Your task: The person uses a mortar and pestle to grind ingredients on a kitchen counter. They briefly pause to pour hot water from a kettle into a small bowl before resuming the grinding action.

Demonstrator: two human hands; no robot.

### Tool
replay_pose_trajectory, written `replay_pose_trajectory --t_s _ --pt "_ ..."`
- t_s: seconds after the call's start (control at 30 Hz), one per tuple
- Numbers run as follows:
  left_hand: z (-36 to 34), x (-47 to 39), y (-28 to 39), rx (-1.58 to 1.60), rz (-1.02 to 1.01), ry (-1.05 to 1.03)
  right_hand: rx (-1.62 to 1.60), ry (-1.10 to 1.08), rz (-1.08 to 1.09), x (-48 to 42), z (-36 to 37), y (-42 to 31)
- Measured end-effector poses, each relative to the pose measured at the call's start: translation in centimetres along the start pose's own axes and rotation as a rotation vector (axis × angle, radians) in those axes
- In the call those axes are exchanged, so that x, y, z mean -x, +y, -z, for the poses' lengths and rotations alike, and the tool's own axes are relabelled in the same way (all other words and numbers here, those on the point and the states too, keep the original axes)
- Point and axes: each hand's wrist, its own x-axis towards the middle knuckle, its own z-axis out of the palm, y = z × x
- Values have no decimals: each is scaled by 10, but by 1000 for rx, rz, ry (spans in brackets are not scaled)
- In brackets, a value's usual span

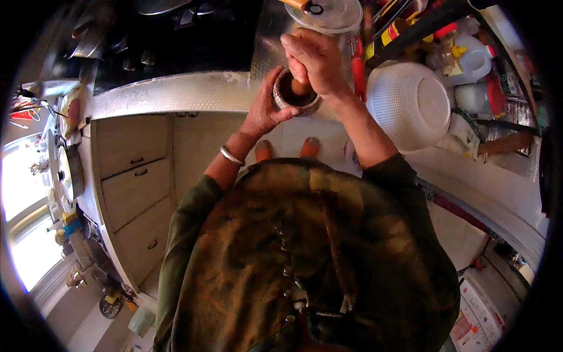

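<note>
My left hand [264, 108] is wrapped around the side of a mortar [298, 105] with a rough, speckled outer wall, its thumb along the near rim. My right hand [317, 59] makes a fist around a brown pestle [301, 88], whose lower part stands inside the bowl. What lies at the bottom of the mortar is too dark to make out. The mortar is at the front edge of the metal-topped counter [269, 48]. Beyond my right hand a round, clear lid or shallow dish [343, 17] lies on the counter.
A black stovetop [184, 48] spreads to the left. An upturned white plastic colander [409, 105] sits to the right, beside a red-handled tool [358, 70]. Behind it a rack holds bottles and a plastic jug [470, 59]. Cabinet drawers [136, 176] and a lidded pot [70, 174] are at left.
</note>
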Motion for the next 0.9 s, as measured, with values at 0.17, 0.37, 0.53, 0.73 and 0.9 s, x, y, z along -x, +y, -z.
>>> replay_pose_trajectory --t_s 0.17,0.37,0.53,0.73,0.9 --pt "1 6 3 -38 14 20 -95 -30 118 4 -7 -47" --pt "0 4 5 37 80 -11 98 -80 41 5 0 2" --pt "1 6 24 -19 114 17 -86 -79 115 1 1 -38" --pt "6 7 36 -59 251 -3 -108 -134 -13 6 -3 4" --pt "2 8 34 -71 192 24 -107 -119 15 -2 9 5"
